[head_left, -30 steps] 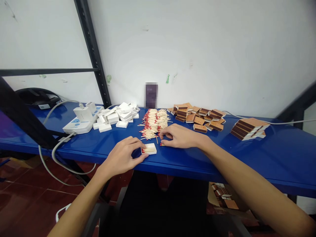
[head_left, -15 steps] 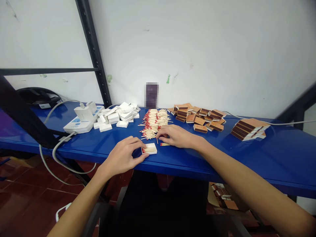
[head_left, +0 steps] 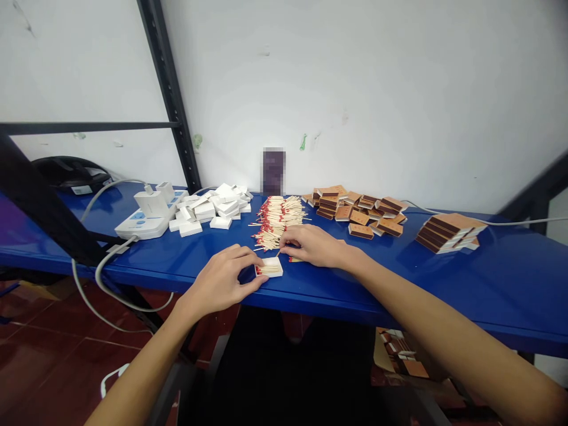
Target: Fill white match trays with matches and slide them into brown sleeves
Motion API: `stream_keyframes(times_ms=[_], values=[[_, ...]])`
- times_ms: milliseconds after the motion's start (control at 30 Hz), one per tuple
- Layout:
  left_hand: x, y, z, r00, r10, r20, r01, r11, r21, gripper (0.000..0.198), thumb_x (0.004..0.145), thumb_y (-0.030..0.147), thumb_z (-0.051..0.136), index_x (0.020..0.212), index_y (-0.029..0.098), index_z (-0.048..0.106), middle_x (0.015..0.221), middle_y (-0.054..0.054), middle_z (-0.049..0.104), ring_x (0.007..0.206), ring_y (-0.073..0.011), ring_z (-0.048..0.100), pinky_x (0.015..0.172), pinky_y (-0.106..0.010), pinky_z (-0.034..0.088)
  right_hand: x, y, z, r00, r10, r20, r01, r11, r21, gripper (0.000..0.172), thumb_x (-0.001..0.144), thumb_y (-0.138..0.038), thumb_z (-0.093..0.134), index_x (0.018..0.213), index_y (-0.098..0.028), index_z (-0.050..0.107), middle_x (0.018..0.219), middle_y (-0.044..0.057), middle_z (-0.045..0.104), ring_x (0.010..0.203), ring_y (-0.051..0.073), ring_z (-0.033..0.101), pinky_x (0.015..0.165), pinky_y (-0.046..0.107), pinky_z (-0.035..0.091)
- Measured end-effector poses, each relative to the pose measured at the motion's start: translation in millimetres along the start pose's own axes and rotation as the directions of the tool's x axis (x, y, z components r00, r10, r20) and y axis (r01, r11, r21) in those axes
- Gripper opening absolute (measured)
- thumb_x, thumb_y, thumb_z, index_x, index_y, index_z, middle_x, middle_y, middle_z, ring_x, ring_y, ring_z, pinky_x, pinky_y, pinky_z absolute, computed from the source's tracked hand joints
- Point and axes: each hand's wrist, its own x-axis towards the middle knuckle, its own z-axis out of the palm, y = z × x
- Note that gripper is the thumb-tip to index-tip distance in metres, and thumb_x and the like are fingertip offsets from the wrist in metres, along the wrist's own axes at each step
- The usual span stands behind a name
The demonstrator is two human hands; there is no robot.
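Observation:
Near the front edge of the blue shelf, my left hand (head_left: 228, 275) grips the left end of a small white tray (head_left: 277, 273) between thumb and fingers. Red-tipped matches (head_left: 268, 269) lie inside it. My right hand (head_left: 310, 244) is just behind and right of the tray, its thumb and finger pinched on a single match (head_left: 278, 253). Beyond it spreads a large pile of red-tipped matches (head_left: 277, 219). A few more matches (head_left: 294, 259) lie on the shelf, partly hidden under my right hand.
White trays (head_left: 226, 204) are heaped at the left, beside a power strip (head_left: 146, 225) with cables. Brown matchbox sleeves (head_left: 359, 217) lie right of the pile, and stacked matchboxes (head_left: 450, 231) farther right. A pixelated dark object (head_left: 274, 171) stands by the wall.
My right hand has shifted slightly left, and the match in its fingers is now tilted closer to the tray. My left hand keeps its hold.

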Motion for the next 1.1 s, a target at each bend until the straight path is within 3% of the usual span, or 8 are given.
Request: stream_keyframes(times_ms=[233,400,500,667,1100], values=[[-0.5,3.7,-2.4,0.997,-0.079,0.015,0.078,0.997,0.015,0.034,0.087,0.043,0.063,0.113,0.021,0.059,0.112,-0.004,0.068,0.1,-0.0243,0.061,0.092,-0.041,0.047,0.3,2.3,1.9,0.998,0.051,-0.04,-0.053,0.997,-0.058,0.021,0.092,-0.037,0.058,0.099,-0.02,0.068,0.096,0.006,0.07,0.087,0.019,0.06,0.072,0.028,0.037],[16.9,-11.6,-8.1,0.995,-0.099,0.006,0.099,0.992,-0.073,0.032,0.094,0.043,0.054,0.118,0.023,0.058,0.117,-0.005,0.064,0.105,-0.0224,0.058,0.091,-0.039,0.046,-0.8,4.4,0.8,0.998,0.048,-0.028,-0.05,0.995,-0.088,0.025,0.093,-0.039,0.056,0.102,-0.02,0.07,0.096,0.006,0.071,0.089,0.02,0.062,0.075,0.029,0.038],[42.7,-25.9,-8.3,1.0,-0.01,0.016,0.01,1.0,0.0,0.028,0.091,0.043,0.059,0.108,0.022,0.064,0.107,-0.005,0.064,0.1,-0.0228,0.057,0.09,-0.039,0.045,-0.5,5.2,2.0,0.999,0.044,-0.027,-0.046,0.993,-0.109,0.025,0.093,-0.039,0.055,0.101,-0.021,0.071,0.094,0.006,0.071,0.087,0.02,0.062,0.073,0.028,0.037],[72.2,-37.3,-0.6,0.976,0.157,0.15,-0.168,0.983,0.068,0.025,0.089,0.043,0.061,0.098,0.022,0.07,0.095,-0.005,0.059,0.092,-0.0221,0.053,0.079,-0.034,0.043,1.8,4.8,3.1,0.998,0.065,-0.019,-0.067,0.99,-0.123,0.024,0.093,-0.037,0.055,0.1,-0.02,0.071,0.093,0.006,0.072,0.084,0.019,0.061,0.068,0.028,0.035],[69.9,-46.3,5.3,0.976,0.154,0.153,-0.162,0.986,0.047,0.02,0.094,0.032,0.055,0.099,0.022,0.072,0.092,-0.004,0.06,0.09,-0.0207,0.056,0.08,-0.033,0.044,1.4,1.1,-1.4,0.996,0.09,-0.004,-0.09,0.994,-0.062,0.015,0.086,-0.029,0.059,0.086,-0.02,0.072,0.083,0.003,0.071,0.072,0.016,0.057,0.062,0.027,0.032]])
